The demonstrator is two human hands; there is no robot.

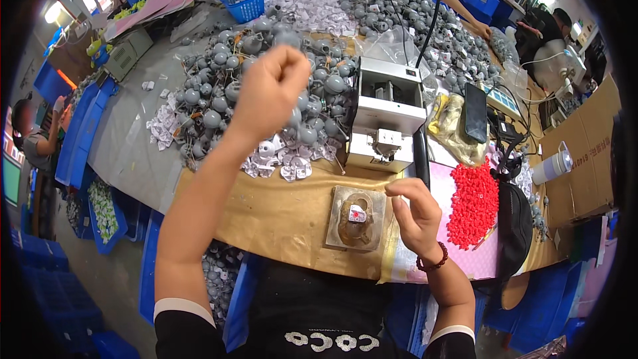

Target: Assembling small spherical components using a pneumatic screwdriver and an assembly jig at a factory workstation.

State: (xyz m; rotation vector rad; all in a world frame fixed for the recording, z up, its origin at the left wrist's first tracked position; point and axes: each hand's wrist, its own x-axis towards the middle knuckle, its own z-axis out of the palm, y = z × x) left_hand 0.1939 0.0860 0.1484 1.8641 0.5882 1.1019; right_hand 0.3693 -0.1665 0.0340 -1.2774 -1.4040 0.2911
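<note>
My left hand (276, 90) is raised over a heap of grey ball-shaped parts (212, 118), its fingers curled closed. A larger-looking, blurred grey ball-shaped part (286, 36) shows at its fingertips. My right hand (417, 218) hovers just right of a square metal fixture (337, 231), fingers bent and thumb a little apart from the forefinger; nothing shows between them. In the fixture's hollow sits a small white plastic piece (352, 218) with a red spot in its middle. White plastic pieces (296, 169) lie along the near edge of the heap.
Behind the fixture stands a white-grey bench machine (389, 116). Small red parts (472, 203) lie on a pink sheet at right, with a phone (475, 113) beyond and a black pouch (515, 226) alongside. A blue basket (243, 4) stands far left; a co-worker's arm (452, 0) reaches in across the table.
</note>
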